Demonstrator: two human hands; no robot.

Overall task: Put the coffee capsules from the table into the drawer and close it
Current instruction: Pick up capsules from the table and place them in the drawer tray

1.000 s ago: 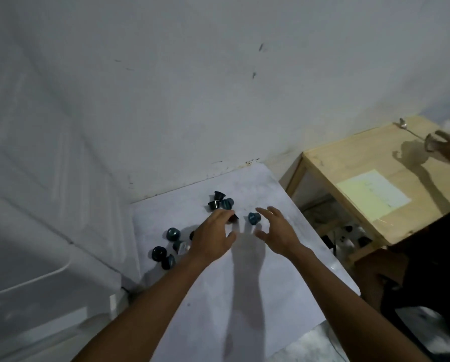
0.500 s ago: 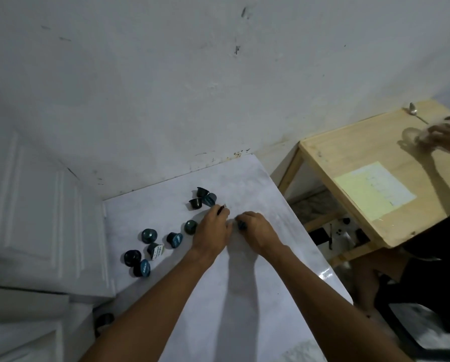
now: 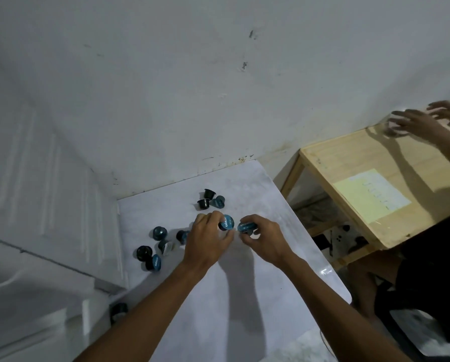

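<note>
Several dark coffee capsules with blue lids lie on the white table (image 3: pixel 244 296). My left hand (image 3: pixel 208 240) grips one blue-lidded capsule (image 3: pixel 226 222), lifted a little, lid facing me. Beside it my right hand (image 3: pixel 264 240) pinches another blue-lidded capsule (image 3: pixel 247 227). Three capsules (image 3: pixel 210 199) sit just beyond my hands. A looser group of capsules (image 3: pixel 158 244) lies to the left near the table's edge. One capsule (image 3: pixel 119 310) shows below the table's left edge, in a dark gap; whether that gap is the drawer I cannot tell.
A white panelled cabinet (image 3: pixel 49 192) stands at the left against the wall. To the right is a wooden table (image 3: pixel 375 165) with a pale sheet of paper (image 3: pixel 371 195). Another person's hands (image 3: pixel 427 124) move over it, around a clear glass.
My hands reached out to two capsules in the middle of the table, closed on them and lifted them slightly. The other person's hands shifted over the wooden table.
</note>
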